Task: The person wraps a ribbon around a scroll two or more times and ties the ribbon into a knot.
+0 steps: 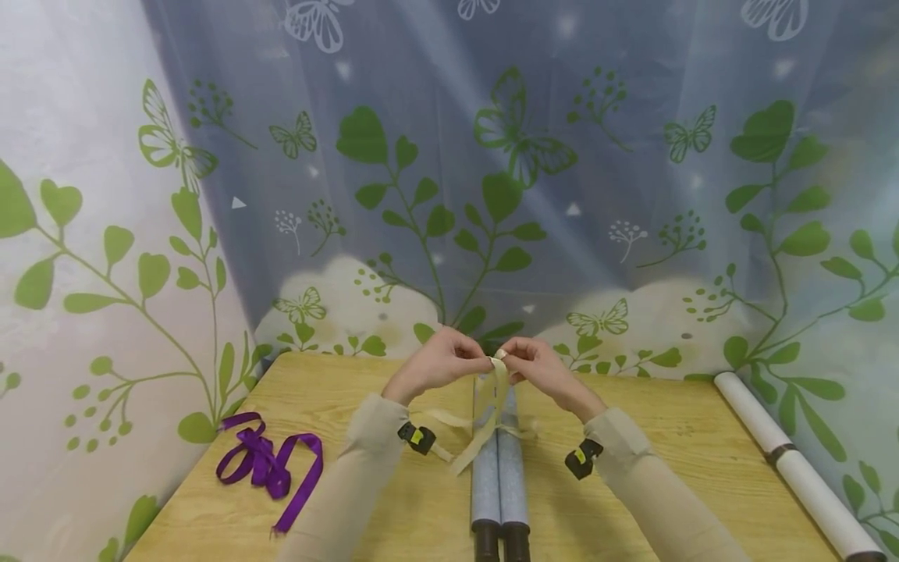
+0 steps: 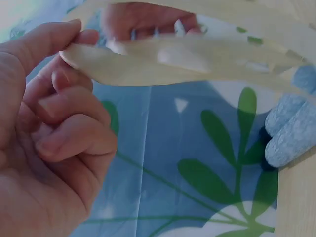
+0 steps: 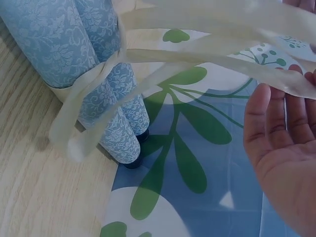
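Two light-blue patterned scrolls (image 1: 486,485) with dark brown end knobs lie side by side on the table. A cream ribbon (image 3: 74,94) passes around them, its loose lengths rising toward both hands. Above the scrolls' far end, my left hand (image 1: 437,362) pinches the ribbon (image 2: 123,66) between thumb and index finger, the other fingers curled loosely. Close beside it, my right hand (image 1: 546,371) pinches another part of the ribbon at its fingertips. The right wrist view shows that hand (image 3: 289,148) at the right edge, partly cut off. More ribbon trails by the scrolls' left side.
A tangled purple ribbon (image 1: 261,462) lies on the wooden table (image 1: 632,414) at the left. Along the right edge rests a white scroll (image 1: 815,492) with a dark band around it. A curtain (image 1: 435,234) printed with leaves and butterflies hangs behind and beside the table.
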Demonstrator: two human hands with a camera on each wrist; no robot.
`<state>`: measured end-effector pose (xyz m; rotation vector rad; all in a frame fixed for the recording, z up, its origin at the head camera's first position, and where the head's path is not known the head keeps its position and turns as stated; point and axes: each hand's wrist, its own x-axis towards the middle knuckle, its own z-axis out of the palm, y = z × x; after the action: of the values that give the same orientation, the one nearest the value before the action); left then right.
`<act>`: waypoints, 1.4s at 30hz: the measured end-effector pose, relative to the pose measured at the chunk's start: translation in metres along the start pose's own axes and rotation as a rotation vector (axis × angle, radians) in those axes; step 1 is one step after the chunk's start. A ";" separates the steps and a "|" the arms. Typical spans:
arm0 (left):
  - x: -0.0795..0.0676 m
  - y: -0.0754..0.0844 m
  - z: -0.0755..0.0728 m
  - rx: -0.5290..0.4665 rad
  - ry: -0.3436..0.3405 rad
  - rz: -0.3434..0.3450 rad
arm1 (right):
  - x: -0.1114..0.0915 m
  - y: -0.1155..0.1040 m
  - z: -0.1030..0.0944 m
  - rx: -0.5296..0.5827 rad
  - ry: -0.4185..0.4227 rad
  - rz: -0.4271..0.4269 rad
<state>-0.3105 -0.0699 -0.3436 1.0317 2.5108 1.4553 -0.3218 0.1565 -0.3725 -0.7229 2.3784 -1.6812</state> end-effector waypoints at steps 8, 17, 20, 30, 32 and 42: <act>0.003 0.001 0.035 0.004 -0.268 -0.018 | 0.000 -0.002 0.000 -0.026 -0.007 -0.025; -0.001 -0.008 0.034 -0.038 -0.309 -0.014 | 0.002 -0.003 0.000 -0.045 -0.011 -0.016; -0.003 -0.013 0.027 -0.026 -0.193 -0.008 | 0.001 -0.003 0.000 -0.043 -0.014 -0.005; -0.004 -0.022 0.024 0.053 0.173 -0.055 | 0.001 -0.005 0.003 -0.063 -0.016 -0.003; -0.002 -0.024 0.027 0.060 0.194 -0.062 | 0.001 -0.005 0.004 -0.066 -0.018 -0.009; -0.003 -0.030 0.029 -0.035 0.194 -0.081 | 0.001 -0.002 0.007 -0.035 -0.040 -0.028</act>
<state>-0.3135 -0.0601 -0.3841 0.8091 2.6098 1.6424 -0.3191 0.1500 -0.3731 -0.7911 2.3872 -1.6240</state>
